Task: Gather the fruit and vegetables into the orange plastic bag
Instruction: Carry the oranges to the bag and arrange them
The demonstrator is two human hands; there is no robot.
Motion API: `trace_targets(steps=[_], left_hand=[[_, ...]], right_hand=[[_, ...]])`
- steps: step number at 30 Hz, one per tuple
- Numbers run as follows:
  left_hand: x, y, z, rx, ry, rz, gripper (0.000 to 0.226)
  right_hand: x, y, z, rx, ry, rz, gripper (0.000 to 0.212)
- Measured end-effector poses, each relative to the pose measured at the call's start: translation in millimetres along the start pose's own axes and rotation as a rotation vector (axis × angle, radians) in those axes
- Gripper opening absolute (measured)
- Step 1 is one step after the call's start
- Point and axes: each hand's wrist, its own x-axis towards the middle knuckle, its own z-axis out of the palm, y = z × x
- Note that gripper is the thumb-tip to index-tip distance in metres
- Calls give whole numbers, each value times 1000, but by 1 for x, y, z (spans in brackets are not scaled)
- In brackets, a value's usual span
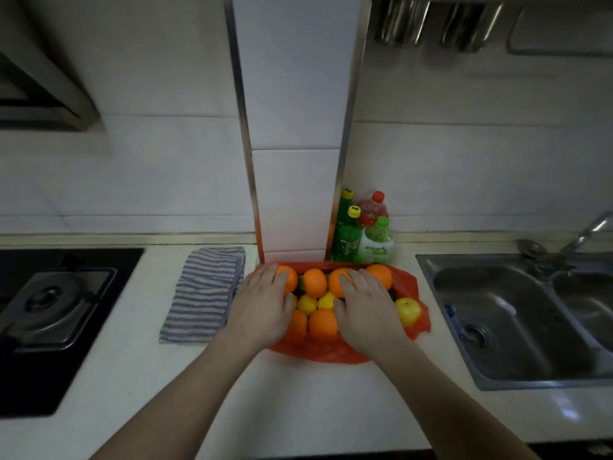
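Note:
An orange plastic bag [318,351] lies spread flat on the white counter below the tiled pillar. On it sit several oranges [315,283], small yellow lemons [307,304] and a larger yellow fruit [408,311] at the right; a bit of green shows between them. My left hand [262,305] lies flat over the left fruit, fingertips on the far-left orange. My right hand [366,308] rests flat over the middle-right fruit, fingers touching another orange. Neither hand grips anything.
A striped cloth [205,293] lies left of the bag, and a gas hob [56,310] beyond it. Several bottles [363,232] stand behind the bag against the wall. A steel sink [517,313] with a tap is at the right.

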Motion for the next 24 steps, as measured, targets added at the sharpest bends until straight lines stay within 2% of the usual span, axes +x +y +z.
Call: trace_targets(steps=[12, 24], left_hand=[[-81, 37, -60, 10, 79, -100, 49], [-125, 34, -90, 20, 121, -160, 46]], right_hand=[[-63, -5, -55, 62, 76, -48, 52], [-91, -41, -76, 89, 141, -113, 49]])
